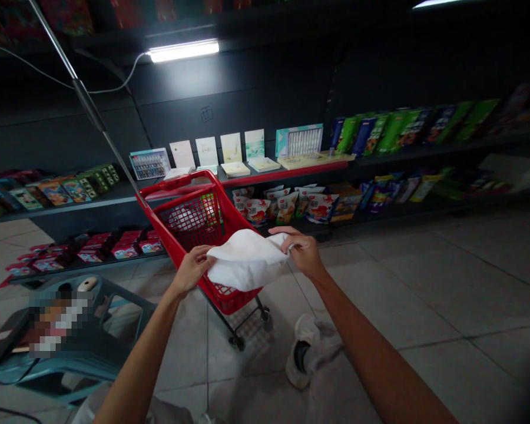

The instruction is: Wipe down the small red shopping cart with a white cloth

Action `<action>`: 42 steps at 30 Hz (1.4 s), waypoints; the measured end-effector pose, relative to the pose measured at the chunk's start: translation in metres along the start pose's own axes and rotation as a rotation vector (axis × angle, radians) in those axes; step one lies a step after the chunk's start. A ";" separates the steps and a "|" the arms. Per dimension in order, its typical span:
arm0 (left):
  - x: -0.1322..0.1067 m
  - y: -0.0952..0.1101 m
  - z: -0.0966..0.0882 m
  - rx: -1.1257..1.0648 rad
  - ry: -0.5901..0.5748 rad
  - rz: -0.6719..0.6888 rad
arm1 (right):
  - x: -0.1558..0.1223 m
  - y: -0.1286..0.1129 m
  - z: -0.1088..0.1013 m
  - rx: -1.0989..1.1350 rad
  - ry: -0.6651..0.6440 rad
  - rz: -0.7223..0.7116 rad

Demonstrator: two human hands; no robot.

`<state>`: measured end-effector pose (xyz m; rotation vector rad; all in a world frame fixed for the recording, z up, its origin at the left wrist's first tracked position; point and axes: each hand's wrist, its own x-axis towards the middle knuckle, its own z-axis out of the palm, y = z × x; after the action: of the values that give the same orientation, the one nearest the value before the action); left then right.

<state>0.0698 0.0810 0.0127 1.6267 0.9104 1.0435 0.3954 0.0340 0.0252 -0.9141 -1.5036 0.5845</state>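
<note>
A white cloth [247, 259] is stretched between my two hands, above the front end of a red shopping cart [235, 301]. My left hand [193, 270] pinches the cloth at its left edge. On the opposite side, my right hand [302, 250] has its fingers closed on the right edge. The cloth looks soft and partly folded, and it hides part of the cart's basket. Below it, the cart's wheels [237, 343] rest on the tiled floor.
Behind the cart run dark shelves with upright booklets [206, 152], snack bags [287, 206] and green and blue packets [391, 132]. A grey-blue plastic stool [92, 347] stands at left. A metal pole [92, 112] rises by the cart handle. A lamp [184, 50] shines above.
</note>
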 end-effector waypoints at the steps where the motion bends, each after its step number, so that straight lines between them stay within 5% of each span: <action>1: 0.001 0.004 -0.002 0.010 -0.072 -0.055 | 0.001 0.002 0.002 0.021 0.008 0.029; 4: 0.002 0.014 -0.006 0.038 -0.166 -0.191 | 0.005 0.011 0.009 0.053 0.066 0.133; 10: -0.005 0.020 -0.005 -0.199 -0.079 -0.212 | 0.009 0.011 0.020 0.080 0.135 0.195; 15: -0.012 0.012 -0.003 -0.372 0.043 -0.080 | 0.006 0.006 0.026 0.338 0.047 0.140; 22: -0.012 -0.001 -0.018 -0.053 0.129 0.206 | 0.005 0.009 0.023 0.258 -0.051 0.091; 27: -0.020 0.008 -0.031 0.090 0.132 0.305 | 0.005 -0.007 0.007 0.193 -0.210 0.059; 33: -0.022 0.007 -0.034 -0.009 0.088 0.157 | 0.004 -0.005 0.002 0.157 -0.338 0.202; 36: -0.021 0.012 -0.027 -0.105 0.021 0.073 | 0.003 -0.011 -0.003 0.247 -0.545 0.350; 42: -0.020 0.028 -0.011 0.129 -0.049 0.107 | -0.002 -0.020 -0.019 0.549 -0.940 0.560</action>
<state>0.0548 0.0594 0.0372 1.8170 0.8818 1.0307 0.4100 0.0181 0.0434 -0.6218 -1.7157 1.9291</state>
